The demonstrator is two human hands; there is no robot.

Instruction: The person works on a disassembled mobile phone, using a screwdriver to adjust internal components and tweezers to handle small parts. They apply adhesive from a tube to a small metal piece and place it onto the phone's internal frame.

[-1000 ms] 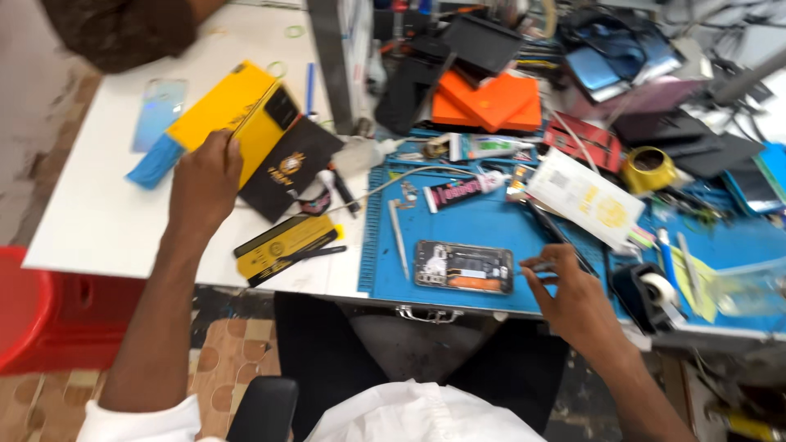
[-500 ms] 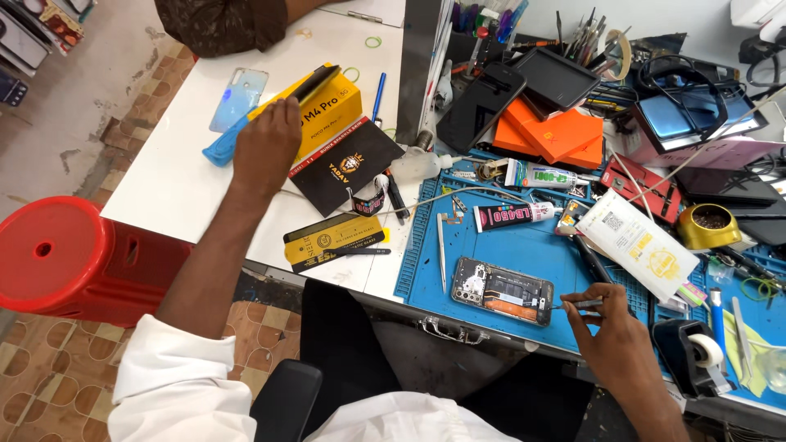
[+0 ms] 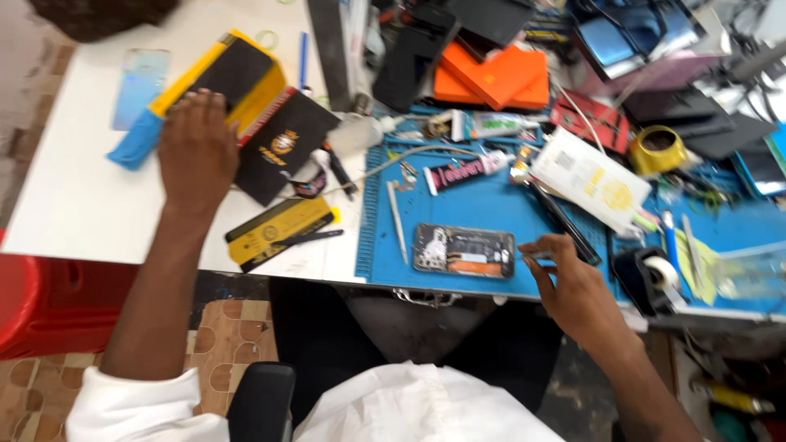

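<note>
My left hand (image 3: 195, 151) reaches out over the white table and rests palm down on a yellow and black box (image 3: 225, 78). A black booklet (image 3: 282, 151) lies just right of it. My right hand (image 3: 569, 282) hovers at the right end of an opened phone (image 3: 464, 250) that lies on the blue work mat (image 3: 491, 205). Its thumb and fingers pinch a thin tool or small part; I cannot make out which. A blue strip (image 3: 135, 139) pokes out left of the box.
A yellow and black card (image 3: 278, 232) lies near the table's front edge. Tubes (image 3: 463, 173), tweezers (image 3: 397, 221), a white packet (image 3: 591, 178), a yellow tape roll (image 3: 657, 150), orange boxes (image 3: 491, 78) and several gadgets crowd the mat and the back. A red stool (image 3: 33, 307) stands at left.
The view has swung and closed in. My left hand stays on the yellow box. My right hand has stayed beside the phone's right end, fingers pinched.
</note>
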